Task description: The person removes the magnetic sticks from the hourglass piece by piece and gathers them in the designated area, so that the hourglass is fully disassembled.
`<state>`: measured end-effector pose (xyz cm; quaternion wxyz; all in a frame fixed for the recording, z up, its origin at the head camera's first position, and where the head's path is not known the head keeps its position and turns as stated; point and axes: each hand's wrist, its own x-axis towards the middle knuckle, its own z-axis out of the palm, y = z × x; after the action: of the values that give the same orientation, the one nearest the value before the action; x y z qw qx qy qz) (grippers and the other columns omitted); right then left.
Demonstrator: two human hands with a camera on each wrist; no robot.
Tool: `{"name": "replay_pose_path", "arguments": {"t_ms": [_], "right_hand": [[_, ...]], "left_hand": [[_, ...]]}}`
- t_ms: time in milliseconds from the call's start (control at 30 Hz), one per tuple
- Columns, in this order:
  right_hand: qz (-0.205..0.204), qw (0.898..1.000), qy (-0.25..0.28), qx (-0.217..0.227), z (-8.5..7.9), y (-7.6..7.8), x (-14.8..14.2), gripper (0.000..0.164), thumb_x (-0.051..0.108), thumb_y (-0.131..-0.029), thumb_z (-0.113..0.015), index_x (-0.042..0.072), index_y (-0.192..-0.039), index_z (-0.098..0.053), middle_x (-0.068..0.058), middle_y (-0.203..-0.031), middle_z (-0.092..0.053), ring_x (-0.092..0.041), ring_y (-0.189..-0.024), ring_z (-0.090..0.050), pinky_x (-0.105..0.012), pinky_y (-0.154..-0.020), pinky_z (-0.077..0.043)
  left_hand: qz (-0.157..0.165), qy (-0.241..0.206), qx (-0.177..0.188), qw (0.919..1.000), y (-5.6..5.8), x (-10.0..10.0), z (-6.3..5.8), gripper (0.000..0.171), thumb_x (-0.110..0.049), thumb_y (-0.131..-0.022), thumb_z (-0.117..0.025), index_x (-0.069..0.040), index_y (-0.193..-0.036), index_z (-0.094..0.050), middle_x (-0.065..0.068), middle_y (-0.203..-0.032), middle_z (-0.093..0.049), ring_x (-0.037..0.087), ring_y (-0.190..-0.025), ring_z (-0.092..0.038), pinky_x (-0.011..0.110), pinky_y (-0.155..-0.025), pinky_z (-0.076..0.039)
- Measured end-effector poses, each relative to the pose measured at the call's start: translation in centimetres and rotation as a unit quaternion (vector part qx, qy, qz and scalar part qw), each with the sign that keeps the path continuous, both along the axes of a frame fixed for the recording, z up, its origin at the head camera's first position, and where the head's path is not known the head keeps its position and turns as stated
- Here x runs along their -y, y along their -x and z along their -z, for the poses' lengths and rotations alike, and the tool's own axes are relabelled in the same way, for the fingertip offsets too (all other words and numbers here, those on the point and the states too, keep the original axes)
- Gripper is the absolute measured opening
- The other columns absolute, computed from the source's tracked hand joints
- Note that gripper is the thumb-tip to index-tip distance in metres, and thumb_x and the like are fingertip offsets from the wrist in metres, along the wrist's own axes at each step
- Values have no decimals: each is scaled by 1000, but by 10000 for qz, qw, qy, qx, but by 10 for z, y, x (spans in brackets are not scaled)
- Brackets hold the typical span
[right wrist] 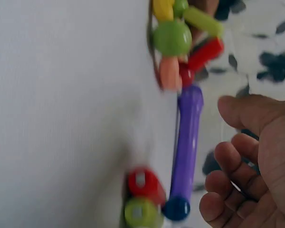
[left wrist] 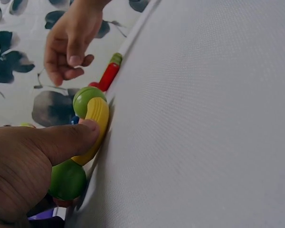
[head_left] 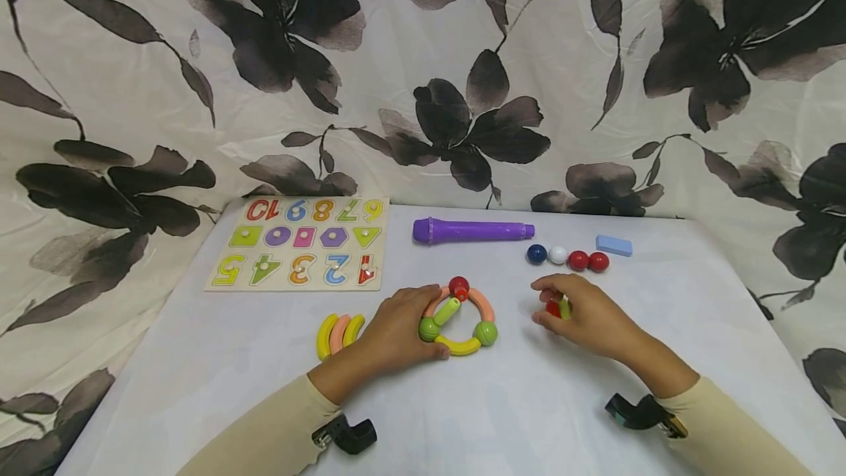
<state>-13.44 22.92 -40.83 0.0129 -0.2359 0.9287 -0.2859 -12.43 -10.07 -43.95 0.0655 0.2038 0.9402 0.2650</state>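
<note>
Nearest the camera, on the near side of the toy ring [head_left: 487, 305], are two beige sleeves [head_left: 258, 428], each with a black wrist camera [head_left: 350, 435] at the cuff. The ring sits on the white tabletop [head_left: 515, 417], between the two hands. It joins two salmon curves [head_left: 485, 304] and a yellow curve [head_left: 463, 346] with two green balls [head_left: 485, 333] and a red ball [head_left: 459, 285]; a lime stick [head_left: 448, 311] slants from the left green ball.

The left hand [head_left: 403, 329] grips the ring's left side, thumb on the yellow curve. The right hand [head_left: 588, 314], right of the ring, has its fingers loosely bent and apart, holding nothing, above a red stick [right wrist: 145, 183] and a yellow-green stick [right wrist: 140, 213] set side by side.

Left of the ring, three curved pieces [head_left: 340, 334] lie partly behind the left hand. Beyond it, to the left, is a number board [head_left: 311, 250]; straight beyond, a purple tube [head_left: 472, 231]. Beyond and to its right are four balls [head_left: 558, 255] in a row and a blue block [head_left: 614, 245]. A floral cloth [head_left: 423, 35] hangs farthest from the ring.
</note>
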Motion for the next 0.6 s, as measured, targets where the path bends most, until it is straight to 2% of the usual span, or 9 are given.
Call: {"name": "replay_pose_path", "arguments": {"t_ms": [200,400,600], "right_hand": [[-191,9994,-58,-266,5,1,40,43,18,-87,-84,9,-125,-67,1,-106,-68,-20,-100,-62,-34,-79,-56],[-246,9980,-82,-579,10,15,67,37,18,-88,-83,12,-122,-69,0,-109,-68,-18,-101,-63,-35,-80,-57],[-572,9968,61,-554,13,30,86,27,21,-93,-77,15,-118,-71,0,-112,-69,-19,-107,-62,-37,-85,-56]], "left_hand": [[-8,-12,21,10000,1,1,-1,98,-45,-72,-92,-13,-153,-47,2,-150,-52,26,-139,-44,50,-115,-33],[-15,-26,61,10000,1,1,-1,98,-45,-72,-92,-14,-153,-47,2,-151,-52,26,-139,-44,50,-115,-33],[27,-5,41,10000,1,1,-1,98,-46,-72,-92,-14,-153,-47,1,-151,-52,27,-139,-44,50,-114,-34]]}}
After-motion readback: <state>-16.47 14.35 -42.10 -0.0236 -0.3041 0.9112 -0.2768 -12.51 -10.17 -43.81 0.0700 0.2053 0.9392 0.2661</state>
